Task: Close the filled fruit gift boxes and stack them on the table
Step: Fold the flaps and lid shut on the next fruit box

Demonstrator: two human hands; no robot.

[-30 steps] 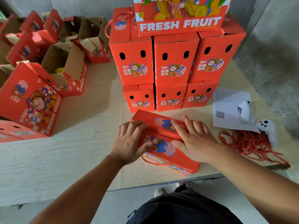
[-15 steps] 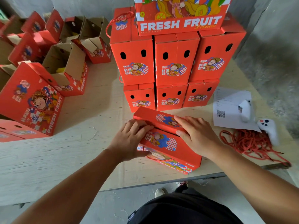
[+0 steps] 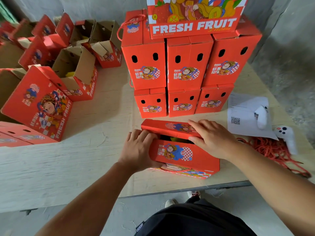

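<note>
A red fruit gift box point(image 3: 180, 155) stands near the table's front edge, directly in front of me. Its two top flaps are slightly apart, and a dark gap with something yellow shows between them. My left hand point(image 3: 139, 149) grips the box's left end. My right hand point(image 3: 210, 137) lies flat on the far top flap point(image 3: 170, 127), with the thumb at the gap. Behind the box rises a stack of closed red boxes point(image 3: 184, 68), three across, with a "FRESH FRUIT" box point(image 3: 194, 16) on top.
Several open red boxes point(image 3: 76, 72) stand at the back left, and a closed one point(image 3: 39, 106) leans at the left. On the right lie a sheet of paper point(image 3: 245, 114), two white controllers point(image 3: 286, 137), and a heap of red cord point(image 3: 272, 149). The table edge point(image 3: 187, 193) is close.
The box has shifted slightly away from me toward the stack. Its top flaps, pressed together a second ago, now show a gap. My right hand slid onto the far flap.
</note>
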